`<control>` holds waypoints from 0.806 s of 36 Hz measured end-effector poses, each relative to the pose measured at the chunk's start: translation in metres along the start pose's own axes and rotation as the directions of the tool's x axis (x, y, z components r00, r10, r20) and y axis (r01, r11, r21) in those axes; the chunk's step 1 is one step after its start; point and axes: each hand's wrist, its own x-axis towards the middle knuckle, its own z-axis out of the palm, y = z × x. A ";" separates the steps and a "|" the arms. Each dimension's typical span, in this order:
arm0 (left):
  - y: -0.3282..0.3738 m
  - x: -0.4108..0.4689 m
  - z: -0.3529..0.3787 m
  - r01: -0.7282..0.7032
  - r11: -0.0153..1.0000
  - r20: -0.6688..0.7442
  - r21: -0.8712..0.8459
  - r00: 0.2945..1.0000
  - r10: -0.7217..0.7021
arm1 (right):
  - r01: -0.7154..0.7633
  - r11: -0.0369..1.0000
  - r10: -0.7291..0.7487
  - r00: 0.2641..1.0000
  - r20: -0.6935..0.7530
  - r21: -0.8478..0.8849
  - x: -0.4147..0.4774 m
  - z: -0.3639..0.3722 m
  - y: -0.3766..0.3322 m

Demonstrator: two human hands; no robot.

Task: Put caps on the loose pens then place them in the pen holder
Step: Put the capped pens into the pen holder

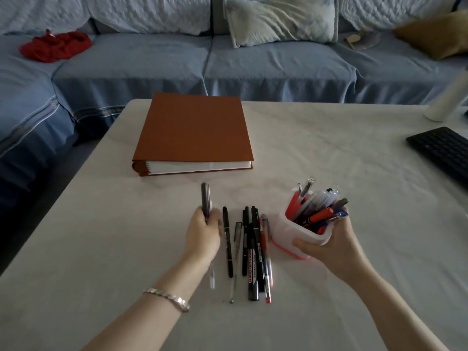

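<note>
A white pen holder [286,231] with a red base is tilted toward me and packed with several pens. My right hand [329,239] grips its near side and holds it off the table. My left hand [202,230] is closed around a dark pen [205,198] that points up and away, blurred by motion. Between my hands several loose pens [249,252] lie side by side on the table, mostly black, one with red. A clear thin pen [212,276] lies just under my left wrist.
A thick brown album [195,127] lies on the white table [101,249] beyond the pens. A black keyboard [445,150] and a white cylinder [448,97] sit at the right edge. A blue sofa with cushions and red cloth [54,45] stands behind.
</note>
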 end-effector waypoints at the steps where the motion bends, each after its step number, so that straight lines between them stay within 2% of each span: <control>1: 0.012 0.001 0.000 -0.024 0.997 -0.028 -0.071 0.999 0.022 | -0.006 1.000 0.006 1.000 0.003 0.001 0.000 0.000 0.001; 3: 0.041 0.000 0.002 -0.099 0.962 -0.032 -0.256 0.995 0.094 | -0.018 1.000 0.018 1.000 0.010 -0.003 0.000 0.000 0.001; 6: 0.082 -0.002 0.009 -0.151 0.803 0.043 -0.577 0.976 0.214 | -0.017 1.000 0.017 1.000 0.000 -0.009 0.000 0.000 0.002; 8: 0.099 -0.004 0.019 -0.146 0.706 0.088 -0.693 0.955 0.284 | -0.012 1.000 0.012 1.000 0.001 -0.002 -0.001 0.001 0.001; 10: 0.109 -0.007 0.033 -0.153 0.668 0.124 -0.728 0.930 0.347 | 0.004 1.000 -0.004 1.000 0.003 -0.010 -0.001 0.001 0.001; 12: 0.111 -0.012 0.050 -0.172 0.691 0.167 -0.702 0.903 0.395 | 0.010 1.000 -0.010 1.000 -0.001 -0.004 -0.002 0.001 0.000; 15: 0.098 -0.021 0.072 -0.220 0.780 0.264 -0.586 0.858 0.440 | 0.009 0.999 -0.009 1.000 -0.004 0.033 -0.003 0.001 -0.003; 19: 0.073 -0.028 0.084 -0.256 0.900 0.364 -0.353 0.848 0.384 | 0.015 0.999 -0.015 1.000 0.010 0.035 0.000 0.000 0.000; 22: 0.062 -0.028 0.081 -0.344 0.916 0.309 -0.206 0.865 0.395 | 0.000 0.997 -0.003 0.999 0.041 0.081 0.002 0.000 0.002; 24: 0.059 -0.026 0.077 -0.431 0.884 0.236 -0.182 0.853 0.465 | 0.019 0.997 -0.020 1.000 0.020 0.072 0.001 0.001 0.000; 25: 0.058 -0.023 0.075 -0.505 0.850 0.206 -0.149 0.825 0.526 | 0.023 0.996 -0.024 1.000 0.011 0.086 0.001 0.001 -0.002; 27: 0.056 -0.016 0.070 -0.702 0.711 0.193 -0.021 0.695 0.692 | 0.048 0.993 -0.050 0.999 0.017 0.109 0.001 0.002 -0.002; 29: 0.056 -0.011 0.066 -0.838 0.540 0.269 0.078 0.540 0.798 | 0.064 0.992 -0.067 0.997 0.025 0.106 0.001 0.002 -0.004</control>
